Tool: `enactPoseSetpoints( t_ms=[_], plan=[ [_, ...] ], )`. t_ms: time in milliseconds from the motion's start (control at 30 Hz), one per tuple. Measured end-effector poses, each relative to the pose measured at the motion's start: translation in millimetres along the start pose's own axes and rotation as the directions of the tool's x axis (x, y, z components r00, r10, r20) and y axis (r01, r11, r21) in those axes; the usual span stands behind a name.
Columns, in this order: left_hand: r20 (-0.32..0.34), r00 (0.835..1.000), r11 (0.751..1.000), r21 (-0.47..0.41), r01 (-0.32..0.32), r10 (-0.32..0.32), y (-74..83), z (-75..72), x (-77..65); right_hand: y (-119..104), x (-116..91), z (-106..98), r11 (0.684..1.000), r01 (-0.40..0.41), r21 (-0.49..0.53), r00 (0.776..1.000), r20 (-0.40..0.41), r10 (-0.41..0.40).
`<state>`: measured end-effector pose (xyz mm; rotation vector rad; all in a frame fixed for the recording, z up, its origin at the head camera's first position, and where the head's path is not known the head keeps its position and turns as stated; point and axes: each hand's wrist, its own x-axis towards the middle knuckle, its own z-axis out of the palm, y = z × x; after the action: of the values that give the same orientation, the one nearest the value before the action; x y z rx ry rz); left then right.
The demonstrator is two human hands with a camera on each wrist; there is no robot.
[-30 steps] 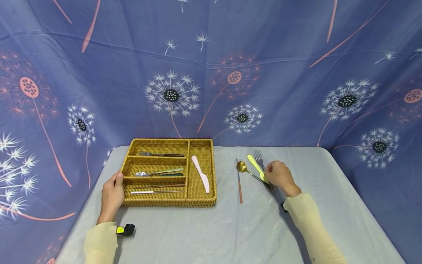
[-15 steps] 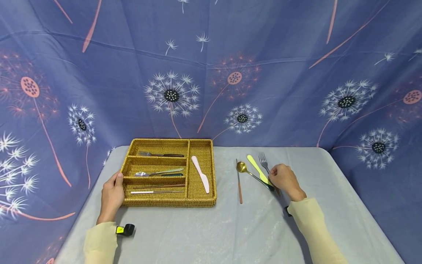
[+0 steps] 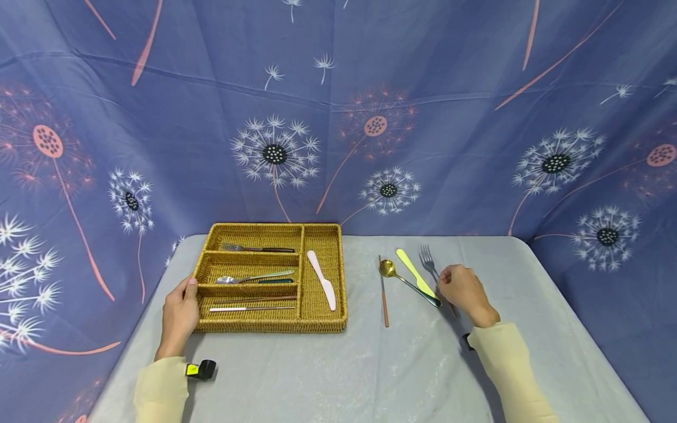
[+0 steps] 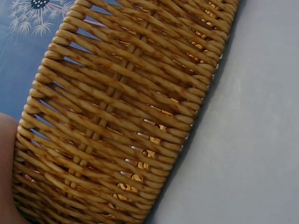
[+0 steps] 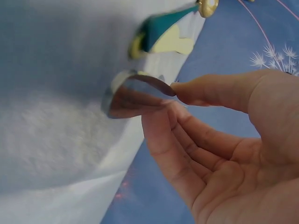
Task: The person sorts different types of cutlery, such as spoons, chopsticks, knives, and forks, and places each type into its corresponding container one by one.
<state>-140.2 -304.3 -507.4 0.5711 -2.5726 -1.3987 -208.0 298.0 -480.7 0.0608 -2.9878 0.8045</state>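
Observation:
At the left end of a woven cutlery tray (image 3: 270, 325), my left hand (image 3: 178, 314) grips the side, thumb over the rim. Only a bit of that hand shows beside the woven wall (image 4: 112, 102) in the left wrist view. My right hand (image 3: 468, 292) pinches a silver fork (image 3: 426, 257) by its handle, tines pointing away from me. In the right wrist view, thumb and fingers close on the shiny handle end (image 5: 135, 95). Left of the fork lie a yellow knife (image 3: 407, 261), a gold spoon (image 3: 388, 268) with dark green handle, and a chopstick (image 3: 385, 305).
Inside the tray are a fork (image 3: 259, 249) at the back, spoons (image 3: 228, 280) in the middle, chopsticks (image 3: 233, 309) in front and a pink knife (image 3: 321, 279) in the right compartment. A patterned curtain (image 3: 455, 117) hangs behind the table (image 3: 328, 376).
My right hand has shifted right and slightly toward me, drawing the fork away from the yellow knife and gold spoon. My left hand and the tray have stayed put.

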Motion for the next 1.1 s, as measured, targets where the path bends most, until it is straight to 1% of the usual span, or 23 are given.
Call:
enactPoseSetpoints(
  t_ms=[200, 367, 533, 700, 833, 967, 1033, 1100],
  plan=[
    [-0.002, 1.000, 1.000, 0.003, -0.001, 0.001, -0.9, -0.1, -0.2, -5, 3, -5, 0.996, 0.085, 0.017, 0.996, -0.016, -0.084],
    [-0.004, 1.000, 1.000, 0.001, -0.003, 0.003, 0.0, -0.2, -0.1, -19, 7, -11, 0.991, 0.133, 0.007, 0.991, -0.027, -0.133],
    [0.000, 1.000, 1.000, -0.004, 0.006, -0.006, 0.8, 0.0, -0.9, -40, 13, -18, 0.983, 0.181, -0.029, 0.983, -0.013, -0.182],
    [-0.005, 1.000, 1.000, -0.014, 0.003, -0.003, 1.3, 0.7, -0.3, -70, 19, -20, 0.971, 0.231, -0.053, 0.973, 0.011, -0.231],
    [-0.004, 1.000, 1.000, -0.012, 0.001, -0.001, 1.1, 0.5, -0.3, -93, 25, -17, 0.958, 0.281, -0.054, 0.960, 0.030, -0.279],
    [-0.005, 1.000, 1.000, -0.014, 0.003, -0.003, 0.8, 0.5, 0.0, -116, 32, -11, 0.940, 0.338, -0.046, 0.940, 0.056, -0.335],
    [-0.007, 1.000, 1.000, -0.016, 0.003, -0.003, 0.7, 0.6, 0.4, -127, 37, -7, 0.927, 0.373, -0.040, 0.926, 0.080, -0.369],
    [-0.007, 1.000, 1.000, -0.016, 0.003, -0.003, 0.5, 0.7, 0.9, -137, 42, -3, 0.909, 0.415, -0.034, 0.906, 0.104, -0.410]
  ],
)
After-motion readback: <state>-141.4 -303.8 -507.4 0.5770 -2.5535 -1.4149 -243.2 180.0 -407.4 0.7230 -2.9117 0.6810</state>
